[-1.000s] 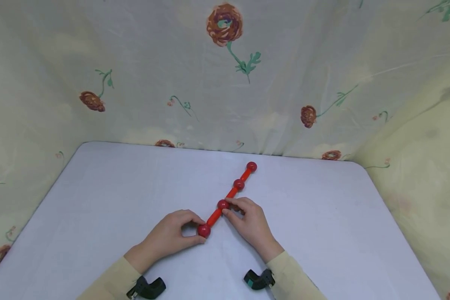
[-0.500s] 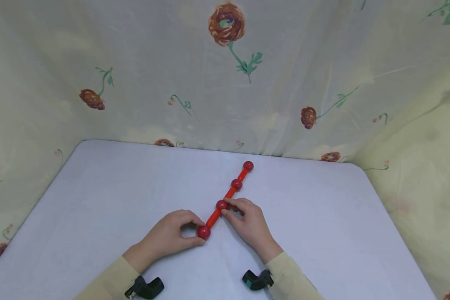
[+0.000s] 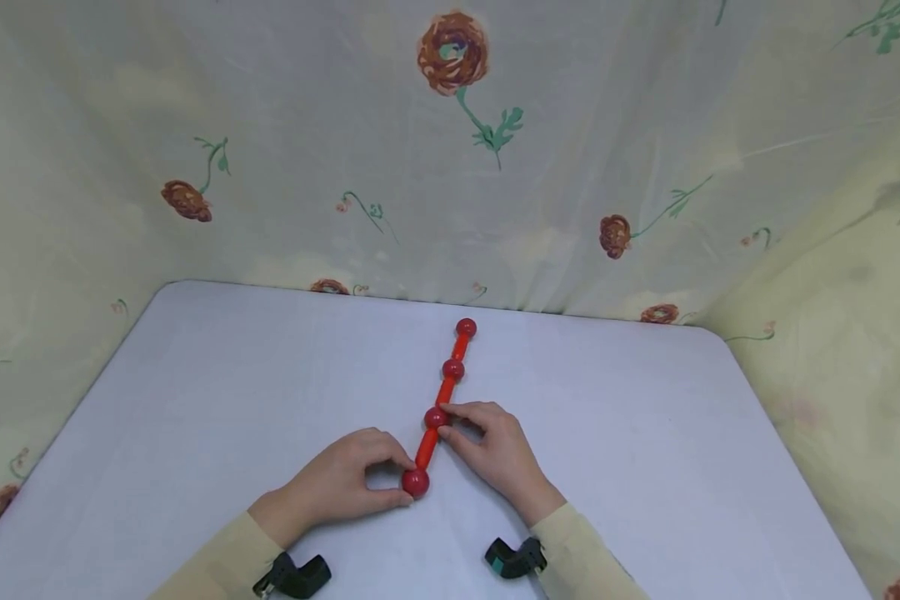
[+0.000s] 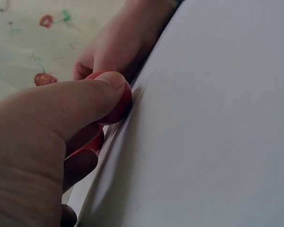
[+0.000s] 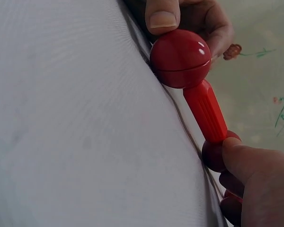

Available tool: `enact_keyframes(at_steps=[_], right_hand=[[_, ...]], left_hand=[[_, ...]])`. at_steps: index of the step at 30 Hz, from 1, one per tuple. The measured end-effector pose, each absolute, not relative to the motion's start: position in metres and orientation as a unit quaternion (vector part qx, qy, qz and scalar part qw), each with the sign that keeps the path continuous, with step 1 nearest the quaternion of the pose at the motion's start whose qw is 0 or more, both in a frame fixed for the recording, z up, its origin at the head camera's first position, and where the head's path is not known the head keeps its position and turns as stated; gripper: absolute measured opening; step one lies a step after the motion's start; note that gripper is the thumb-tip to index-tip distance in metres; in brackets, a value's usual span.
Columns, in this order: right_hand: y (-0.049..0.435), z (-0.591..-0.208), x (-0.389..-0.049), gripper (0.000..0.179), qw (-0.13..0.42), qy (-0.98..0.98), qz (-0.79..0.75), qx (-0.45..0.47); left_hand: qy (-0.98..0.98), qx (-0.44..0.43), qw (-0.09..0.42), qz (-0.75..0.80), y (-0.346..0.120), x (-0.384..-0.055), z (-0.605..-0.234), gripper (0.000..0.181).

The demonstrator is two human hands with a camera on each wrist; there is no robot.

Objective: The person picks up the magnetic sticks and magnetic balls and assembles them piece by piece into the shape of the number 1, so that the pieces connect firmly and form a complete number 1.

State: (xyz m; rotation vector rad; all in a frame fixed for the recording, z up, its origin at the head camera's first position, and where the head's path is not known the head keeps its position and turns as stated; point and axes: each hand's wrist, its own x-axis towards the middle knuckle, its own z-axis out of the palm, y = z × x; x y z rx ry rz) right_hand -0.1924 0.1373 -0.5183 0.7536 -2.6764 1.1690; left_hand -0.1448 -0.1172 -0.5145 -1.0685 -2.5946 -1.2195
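Note:
A chain of red balls joined by three orange-red rods runs away from me over the white table (image 3: 217,400). My left hand (image 3: 345,479) pinches the nearest ball (image 3: 416,482) between thumb and fingers; in the right wrist view this ball (image 5: 180,59) shows glossy, with a seam around it. From the right, my right hand (image 3: 498,454) pinches the second ball (image 3: 435,417) with thumb and forefinger. Between both hands lies a ridged rod (image 5: 206,111) that links these two balls. Beyond them, another ball (image 3: 453,369) and the end ball (image 3: 467,327) lie untouched, in line with the rest.
A pale curtain (image 3: 285,108) printed with brown flowers hangs behind the table and along its sides. Both sleeves carry a black wrist device, one on the left (image 3: 296,577) and one on the right (image 3: 516,558), close above the tabletop.
The chain has turned: its far end has swung left, while the nearest ball has come slightly right and towards me. Both hands keep their pinch, the left following the nearest ball.

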Motion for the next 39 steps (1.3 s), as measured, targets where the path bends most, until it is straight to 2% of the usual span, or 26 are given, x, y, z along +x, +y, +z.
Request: enact_keyframes(at_steps=[7,12,16,23,30,39], right_hand=[[0.136,-0.523,-0.197,0.035,0.049,-0.88,0.39,0.266],[0.136,-0.521,-0.209,0.033,0.038,-0.878,0.43,0.207],[0.137,-0.517,-0.226,0.033,0.051,-0.888,0.424,0.169],[0.138,-0.516,-0.244,0.032,0.044,-0.901,0.399,0.168],[0.131,-0.516,-0.245,0.022,0.004,-0.89,0.415,0.191],[0.125,-0.516,-0.245,0.024,-0.011,-0.894,0.405,0.192]], left_hand=[[-0.844,-0.355,0.069,-0.396,-0.113,-0.136,-0.52,0.028],[-0.85,-0.348,0.072,-0.389,-0.112,-0.134,-0.523,0.028],[-0.845,-0.356,0.075,-0.393,-0.109,-0.132,-0.524,0.026],[-0.84,-0.365,0.057,-0.398,-0.104,-0.118,-0.523,0.023],[-0.834,-0.37,0.044,-0.407,-0.105,-0.11,-0.52,0.023],[-0.84,-0.359,0.043,-0.404,-0.106,-0.108,-0.519,0.026]])
